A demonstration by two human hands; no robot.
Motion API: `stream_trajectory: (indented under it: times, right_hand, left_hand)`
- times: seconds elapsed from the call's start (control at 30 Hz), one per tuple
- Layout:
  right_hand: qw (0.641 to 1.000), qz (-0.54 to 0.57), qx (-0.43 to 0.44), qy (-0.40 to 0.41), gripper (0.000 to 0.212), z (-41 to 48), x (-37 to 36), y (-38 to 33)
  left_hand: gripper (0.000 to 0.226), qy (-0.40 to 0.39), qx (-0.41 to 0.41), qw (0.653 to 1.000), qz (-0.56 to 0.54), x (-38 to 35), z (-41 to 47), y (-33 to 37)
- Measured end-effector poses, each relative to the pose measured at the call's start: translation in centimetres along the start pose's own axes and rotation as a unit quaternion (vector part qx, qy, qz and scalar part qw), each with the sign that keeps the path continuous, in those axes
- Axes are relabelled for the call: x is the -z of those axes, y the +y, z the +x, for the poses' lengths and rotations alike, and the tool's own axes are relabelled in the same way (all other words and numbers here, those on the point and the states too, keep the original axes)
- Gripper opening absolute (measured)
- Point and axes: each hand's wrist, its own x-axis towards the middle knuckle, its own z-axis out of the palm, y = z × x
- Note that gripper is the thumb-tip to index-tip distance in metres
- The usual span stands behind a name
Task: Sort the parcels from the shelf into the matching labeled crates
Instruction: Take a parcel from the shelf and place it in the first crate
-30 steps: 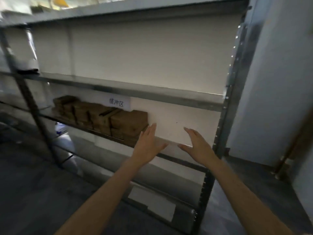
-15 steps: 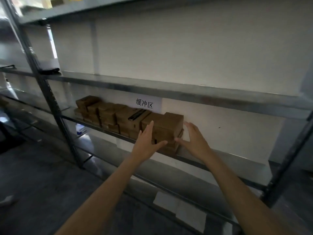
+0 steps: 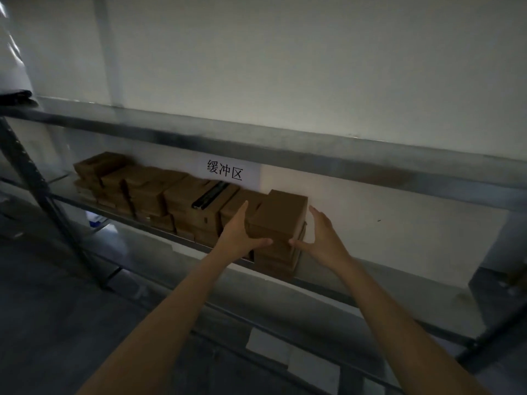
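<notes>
— Our left grip (image 3: 241, 233) lies flat against the brown cardboard parcel (image 3: 281, 215) topping the rightmost stack on the grey metal shelf (image 3: 413, 292)
— Our right grip (image 3: 323, 238) is spread wide, thumb touching its front

Between our left hand (image 3: 241, 235) and right hand (image 3: 322, 238), a plain brown cardboard parcel (image 3: 281, 215) sits level atop a stack. Left of our grip, more brown parcels (image 3: 159, 192) line the shelf (image 3: 370, 285).

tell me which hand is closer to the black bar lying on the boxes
Left. The left hand is just right of the black bar, at the left side of the end parcel. The right hand is at that parcel's right side, farther away.
</notes>
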Motion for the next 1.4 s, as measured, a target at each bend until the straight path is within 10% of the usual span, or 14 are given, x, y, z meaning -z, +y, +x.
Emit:
stream_trajectory:
  times: [0.37,1.4]
  right_hand:
    - [0.996,0.037,-0.037,-0.077,0.136,7.9,-4.4,3.2]
    - [0.994,0.046,-0.074,0.069,0.145,-0.3,-4.2,-1.2]
  left_hand:
    - [0.123,-0.100,0.026,0.994,0.023,-1.5,8.5,-4.4]
    - [0.106,-0.254,-0.080,0.961,-0.066,1.3,6.5,-2.6]
